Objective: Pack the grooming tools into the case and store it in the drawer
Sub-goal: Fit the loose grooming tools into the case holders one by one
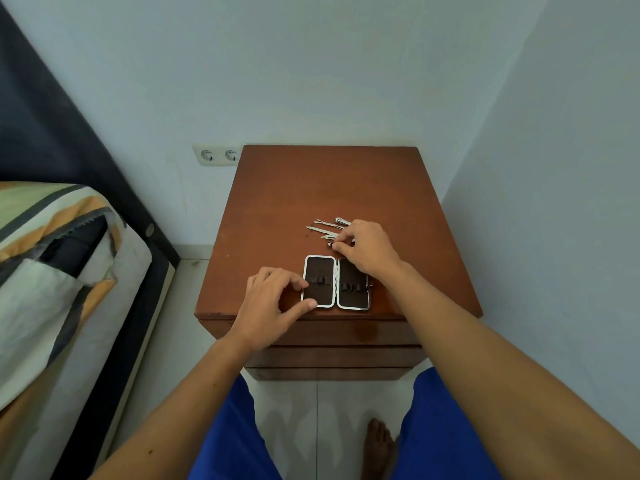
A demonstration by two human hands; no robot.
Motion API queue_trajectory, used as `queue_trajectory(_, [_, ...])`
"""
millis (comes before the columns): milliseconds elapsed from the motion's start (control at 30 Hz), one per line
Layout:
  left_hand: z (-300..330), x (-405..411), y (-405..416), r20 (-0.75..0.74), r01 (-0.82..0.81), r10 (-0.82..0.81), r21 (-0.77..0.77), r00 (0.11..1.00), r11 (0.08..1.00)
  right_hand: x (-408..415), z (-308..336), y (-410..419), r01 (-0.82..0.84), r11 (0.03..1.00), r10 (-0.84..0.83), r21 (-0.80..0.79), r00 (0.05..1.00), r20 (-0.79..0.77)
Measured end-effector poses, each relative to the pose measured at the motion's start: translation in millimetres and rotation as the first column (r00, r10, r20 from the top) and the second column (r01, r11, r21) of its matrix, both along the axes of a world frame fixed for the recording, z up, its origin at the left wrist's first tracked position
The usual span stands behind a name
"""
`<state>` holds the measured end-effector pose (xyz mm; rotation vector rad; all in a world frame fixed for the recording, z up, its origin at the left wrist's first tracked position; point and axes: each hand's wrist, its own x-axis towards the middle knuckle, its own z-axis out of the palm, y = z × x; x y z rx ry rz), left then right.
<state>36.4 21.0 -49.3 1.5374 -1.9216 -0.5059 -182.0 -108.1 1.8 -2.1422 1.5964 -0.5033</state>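
Case (336, 283) lying open and flat near the table's (277, 188) front edge, both dark halves with elastic loops empty. Left hand (273, 303) spread, fingertips pressing the case's left rim, gripping nothing. Right hand (367, 247) just behind the case, fingertips pinched on one small tool (331, 243) at the near end of the loose grooming tools (325, 227). Best done by lifting that piece clear without dragging its neighbours, then sliding it lengthwise under a loop while bracing the case. Drawers (332, 355) shut below the front edge.
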Motion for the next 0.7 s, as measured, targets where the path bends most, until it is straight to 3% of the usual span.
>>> queue_trajectory(133, [8.6,3.5,-10.3,-0.024,0.021,-0.019,0.079,1.000,0.997,-4.0,-0.4,4.9,0.023,1.000,-0.024,0.014,0.997,0.075])
queue_trajectory(233, [15.6,2.8,-21.8,0.080,0.059,-0.069,0.123,0.994,0.991,-16.6,2.9,10.8,0.071,0.996,-0.079,0.044,0.971,0.226])
queue_trajectory(400, [15.2,-1.2,-34.8,0.249,0.066,-0.109,0.176,0.962,0.982,-31.0,2.7,25.4,-0.054,0.954,-0.103,0.296,0.866,0.489])
queue_trajectory(700, [13.6,-3.8,-34.2,0.250,0.036,-0.074,0.155,0.965,0.987,-25.7,-9.1,35.0,0.003,0.973,-0.091,0.229,0.923,0.374])
